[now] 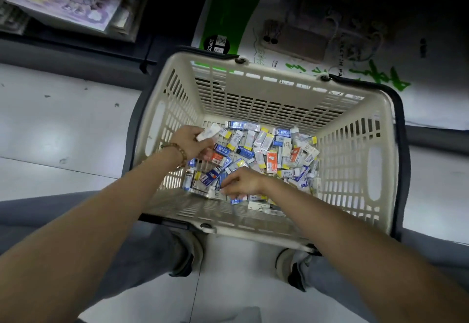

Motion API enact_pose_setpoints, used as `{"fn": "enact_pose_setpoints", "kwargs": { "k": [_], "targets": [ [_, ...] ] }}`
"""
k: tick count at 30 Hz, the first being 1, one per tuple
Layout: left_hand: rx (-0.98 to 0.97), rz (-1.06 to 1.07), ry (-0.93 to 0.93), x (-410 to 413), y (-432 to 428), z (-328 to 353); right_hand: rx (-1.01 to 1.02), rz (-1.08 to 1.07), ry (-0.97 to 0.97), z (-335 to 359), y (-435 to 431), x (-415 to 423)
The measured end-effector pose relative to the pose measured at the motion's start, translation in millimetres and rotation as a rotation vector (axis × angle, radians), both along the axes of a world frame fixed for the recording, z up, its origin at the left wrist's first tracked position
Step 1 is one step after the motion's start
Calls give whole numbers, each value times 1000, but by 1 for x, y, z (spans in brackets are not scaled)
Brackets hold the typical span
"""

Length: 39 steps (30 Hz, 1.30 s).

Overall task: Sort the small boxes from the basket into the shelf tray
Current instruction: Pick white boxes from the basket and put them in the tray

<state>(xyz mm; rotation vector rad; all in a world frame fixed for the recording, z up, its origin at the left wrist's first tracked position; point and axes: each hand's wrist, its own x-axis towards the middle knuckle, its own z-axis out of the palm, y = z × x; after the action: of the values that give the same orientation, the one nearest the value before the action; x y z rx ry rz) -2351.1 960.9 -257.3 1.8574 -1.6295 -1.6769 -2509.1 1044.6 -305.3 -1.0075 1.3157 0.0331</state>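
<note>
One cream slatted basket [279,109] stands on the pale floor [63,132], with two dark handles folded down outside its rim. Its bottom is covered by a loose heap of small boxes [266,150], far too many and too jumbled to count one by one; most are white with blue or yellow ends, and three orange boxes [271,161] show in the right half of the heap. The boxes spread from the far wall to the near wall and lie thickest toward the near left corner. The left hand [189,141], with one beaded bracelet [177,151] on the wrist, is inside the basket by the left wall, its fingers curled round a white box [208,132] lifted above the heap. The right hand [243,182] reaches down near the near wall, its fingertips on the boxes there; whether it grasps one cannot be told. Beyond the far rim lies a green and white package [228,18]. Two shoes [186,259] stand on the floor just before the near rim.
</note>
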Motion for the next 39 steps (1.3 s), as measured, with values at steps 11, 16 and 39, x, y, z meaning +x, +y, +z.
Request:
{"fn": "enact_pose_setpoints", "kwargs": {
  "k": [11,16,39],
  "targets": [
    [-107,258,416,34,1,75,-167,233,57,-23,-2,34],
    [-113,242,462,29,5,83,-195,189,32,-32,3,32],
    [161,80,440,58,4,98,-385,-518,-444,132,-62,21]
  ]
}}
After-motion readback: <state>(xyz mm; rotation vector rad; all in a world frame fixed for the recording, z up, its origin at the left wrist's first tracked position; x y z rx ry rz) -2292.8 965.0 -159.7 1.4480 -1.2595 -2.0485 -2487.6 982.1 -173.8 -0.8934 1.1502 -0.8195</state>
